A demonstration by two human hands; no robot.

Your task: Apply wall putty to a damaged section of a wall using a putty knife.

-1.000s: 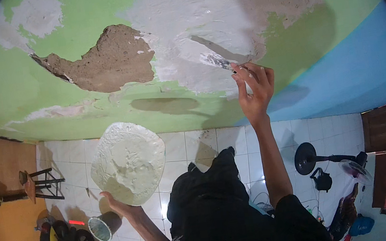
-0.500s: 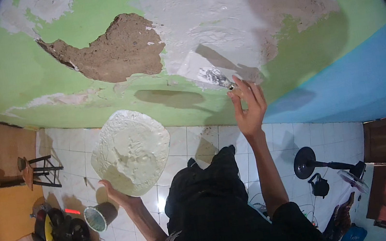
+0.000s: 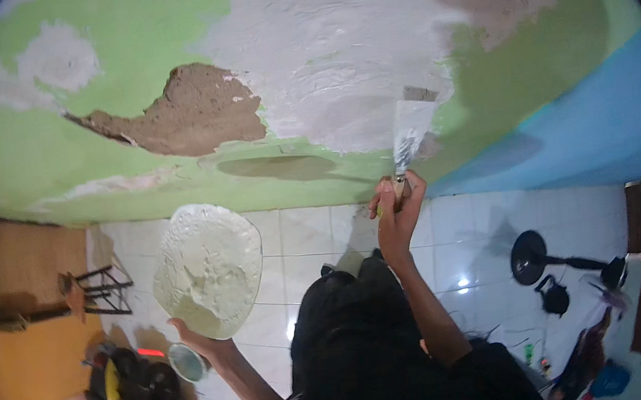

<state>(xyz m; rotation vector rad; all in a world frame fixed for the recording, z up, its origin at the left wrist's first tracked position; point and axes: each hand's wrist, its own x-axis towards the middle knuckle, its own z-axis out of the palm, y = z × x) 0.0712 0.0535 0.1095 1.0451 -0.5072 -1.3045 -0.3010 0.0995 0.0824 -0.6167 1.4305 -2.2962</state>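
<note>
My right hand (image 3: 399, 210) is wrapped round the handle of a putty knife (image 3: 414, 127). Its blade points up at the green wall (image 3: 147, 53), over the lower right edge of a broad white filler patch (image 3: 333, 52). With my left hand (image 3: 197, 341) I hold up a rounded board (image 3: 211, 263) spread with pale filler; my thumb shows at its lower edge and the other fingers are hidden beneath. Left of the white patch, a bare brown hollow (image 3: 199, 111) breaks the paint. Smaller white patches (image 3: 59, 60) lie farther left.
A bucket (image 3: 188, 361) stands on the tiled floor below the board. At the left are a dark stool (image 3: 106, 291) and a heap of clothes and bags (image 3: 136, 394). A black fan (image 3: 559, 259) and a kettle (image 3: 552, 296) are at the right. The wall turns blue (image 3: 603, 130) there.
My right hand has drawn down and slightly left, and the putty knife has turned from pointing up-left to nearly upright. The board is still in my left hand. The whole view has shifted a little.
</note>
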